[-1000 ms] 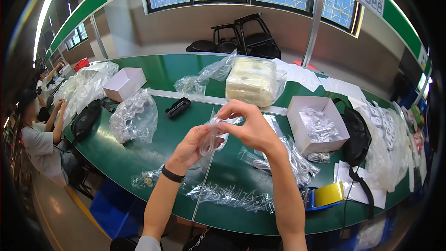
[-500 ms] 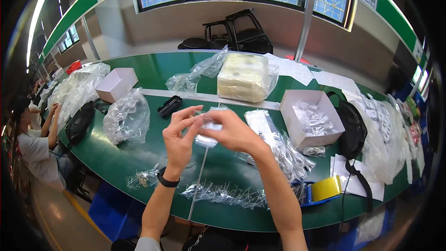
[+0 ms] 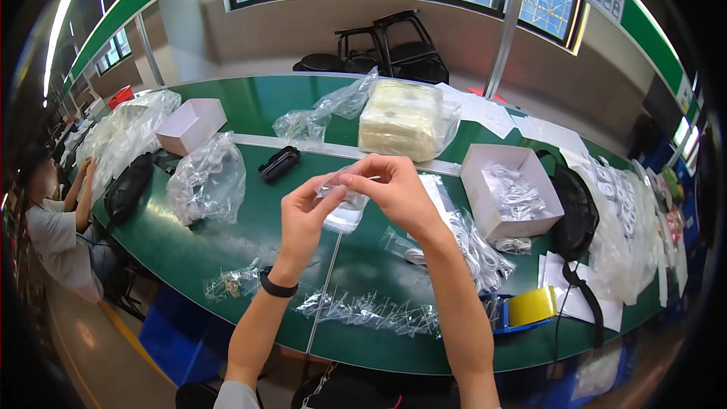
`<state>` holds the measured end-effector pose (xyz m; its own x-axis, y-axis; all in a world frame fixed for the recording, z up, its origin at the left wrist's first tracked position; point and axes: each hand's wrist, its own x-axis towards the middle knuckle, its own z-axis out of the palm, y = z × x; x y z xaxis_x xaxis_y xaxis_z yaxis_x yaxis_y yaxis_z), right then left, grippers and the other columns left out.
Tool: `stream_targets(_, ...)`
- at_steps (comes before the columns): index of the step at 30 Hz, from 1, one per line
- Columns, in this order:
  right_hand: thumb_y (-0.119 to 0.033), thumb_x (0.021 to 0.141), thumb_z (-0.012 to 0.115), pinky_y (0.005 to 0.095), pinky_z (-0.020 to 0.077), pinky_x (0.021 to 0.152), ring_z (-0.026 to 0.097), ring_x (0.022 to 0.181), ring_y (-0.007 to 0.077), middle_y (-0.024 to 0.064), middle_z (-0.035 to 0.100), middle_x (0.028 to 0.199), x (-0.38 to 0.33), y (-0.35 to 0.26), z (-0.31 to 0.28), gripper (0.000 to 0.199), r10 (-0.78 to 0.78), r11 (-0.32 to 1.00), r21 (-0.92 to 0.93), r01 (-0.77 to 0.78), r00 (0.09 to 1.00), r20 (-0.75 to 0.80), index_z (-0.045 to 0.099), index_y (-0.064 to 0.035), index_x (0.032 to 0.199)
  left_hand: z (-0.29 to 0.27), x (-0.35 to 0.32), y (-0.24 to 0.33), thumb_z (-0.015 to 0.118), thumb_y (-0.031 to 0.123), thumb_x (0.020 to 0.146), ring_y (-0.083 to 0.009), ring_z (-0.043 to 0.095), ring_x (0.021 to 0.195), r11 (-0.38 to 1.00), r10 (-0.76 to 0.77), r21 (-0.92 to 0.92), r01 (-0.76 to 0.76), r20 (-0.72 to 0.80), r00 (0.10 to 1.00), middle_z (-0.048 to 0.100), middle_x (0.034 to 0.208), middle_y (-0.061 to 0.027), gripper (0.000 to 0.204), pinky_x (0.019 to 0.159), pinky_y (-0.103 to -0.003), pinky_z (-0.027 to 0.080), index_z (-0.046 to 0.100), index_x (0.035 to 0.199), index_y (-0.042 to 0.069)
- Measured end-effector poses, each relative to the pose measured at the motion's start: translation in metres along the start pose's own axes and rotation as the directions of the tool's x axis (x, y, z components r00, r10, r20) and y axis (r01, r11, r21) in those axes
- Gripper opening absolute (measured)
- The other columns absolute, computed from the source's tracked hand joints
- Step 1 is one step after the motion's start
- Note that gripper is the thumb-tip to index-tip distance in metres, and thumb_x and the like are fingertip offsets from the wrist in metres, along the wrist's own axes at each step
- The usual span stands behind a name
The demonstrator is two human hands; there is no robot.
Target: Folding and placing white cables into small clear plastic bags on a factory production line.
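Observation:
Between my hands, above the middle of the green table, is a small clear plastic bag (image 3: 344, 217) with something white in it. My left hand (image 3: 305, 216) pinches its upper left side between thumb and fingers. From the right, my right hand (image 3: 399, 191) grips the bag's upper edge, thumb and forefinger pressed together. What exactly lies in the bag is partly hidden by my fingers. Bundles of white cables (image 3: 473, 250) in clear bags lie just right of my right hand. A row of small clear packets with thin metal pins (image 3: 371, 316) stretches across the table in front of my forearms.
An open white box of coiled cables (image 3: 496, 221) stands at right, near a yellow tape roll (image 3: 531, 307). A plastic-wrapped stack (image 3: 401, 121) is at the back, a black case (image 3: 279, 164) left of it. A bulging clear bag (image 3: 206, 182) lies left. Another person (image 3: 57, 227) sits far left.
Both hands have shifted slightly and turned the bag, whose lower white part now shows more below my fingers. The whole view has tilted a little.

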<state>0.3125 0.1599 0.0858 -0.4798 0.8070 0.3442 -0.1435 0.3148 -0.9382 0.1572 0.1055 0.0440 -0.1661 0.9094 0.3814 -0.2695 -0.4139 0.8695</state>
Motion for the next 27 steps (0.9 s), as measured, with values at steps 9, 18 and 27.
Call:
stream_targets(9, -0.013, 0.087, 0.069, 0.0243, 0.0478, 0.073, 0.062, 0.079, 0.0110, 0.0065, 0.069, 0.082, -0.002, -0.003, -0.002, 0.016, 0.028, 0.999, -0.040, -0.030, 0.997, -0.066, 0.070, 0.0027, 0.091, -0.015, 0.001, -0.002, 0.062, 0.012, 0.093, -0.0100, 0.064, 0.084, 0.992, 0.001, 0.130, 0.010, -0.080, 0.997, 0.070, 0.093, -0.0072, 0.018, 0.076, -0.023, 0.049, 0.070, 0.099, -0.003)
stream_targets(18, -0.014, 0.098, 0.055, 0.0273, 0.0507, 0.067, 0.065, 0.073, 0.0132, 0.0045, 0.063, 0.078, -0.006, -0.021, -0.050, 0.014, -0.162, 0.983, -0.129, 0.127, 0.935, -0.315, 0.059, -0.0003, 0.094, -0.011, 0.004, -0.003, 0.059, 0.017, 0.095, -0.0139, 0.065, 0.083, 0.990, -0.102, 0.102, 0.099, 0.026, 0.994, 0.070, 0.092, -0.0096, 0.022, 0.078, -0.027, 0.052, 0.069, 0.101, -0.003)
stream_targets(27, -0.019, 0.081, 0.070, 0.0357, 0.0493, 0.064, 0.065, 0.069, 0.0235, 0.0146, 0.065, 0.072, -0.039, 0.022, -0.119, 0.022, 0.159, 0.324, -0.791, -0.518, 0.854, -0.495, 0.062, 0.0023, 0.077, -0.015, 0.007, 0.003, 0.058, 0.018, 0.096, -0.0129, 0.065, 0.079, 0.982, -0.135, 0.140, 0.127, 0.048, 0.990, 0.070, 0.089, -0.0085, 0.023, 0.077, -0.026, 0.052, 0.069, 0.100, -0.002)
